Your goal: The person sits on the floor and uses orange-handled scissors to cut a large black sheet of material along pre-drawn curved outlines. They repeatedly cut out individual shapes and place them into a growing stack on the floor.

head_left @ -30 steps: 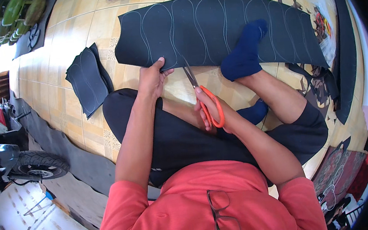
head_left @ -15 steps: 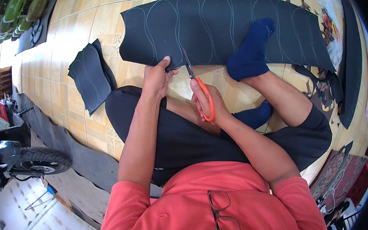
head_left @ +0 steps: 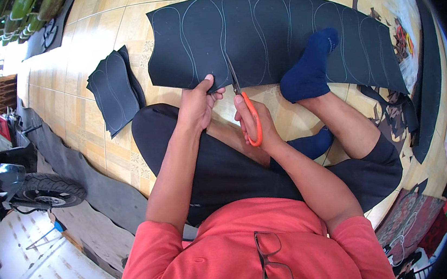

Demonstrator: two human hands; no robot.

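Observation:
A wide black sheet [head_left: 273, 39] lies across the tiles in front of me, marked with several pale sole-shaped outlines. My left hand [head_left: 200, 101] pinches its near edge, thumb on top and fingers beneath. Orange-handled scissors [head_left: 254, 117] are in my right hand [head_left: 259, 122], fingers wrapped through the handles. Their blades point away from me and lie at the sheet's near edge, along a drawn line just right of my left hand. Whether the blades are closed is hard to make out. My foot in a blue sock [head_left: 311, 65] rests on the sheet toward the right.
Left of the sheet sits a small stack of cut black pieces [head_left: 115, 91], the top one with an outline. Dark scraps [head_left: 395, 113] litter the floor at right, beside a long black strip [head_left: 426, 102]. A motorcycle [head_left: 27, 187] stands at far left near a grey mat [head_left: 91, 180].
The view has shifted slightly, so the sheet and stack appear a little lower and to the right. My hands keep the same grips, and the scissors stay on the same line.

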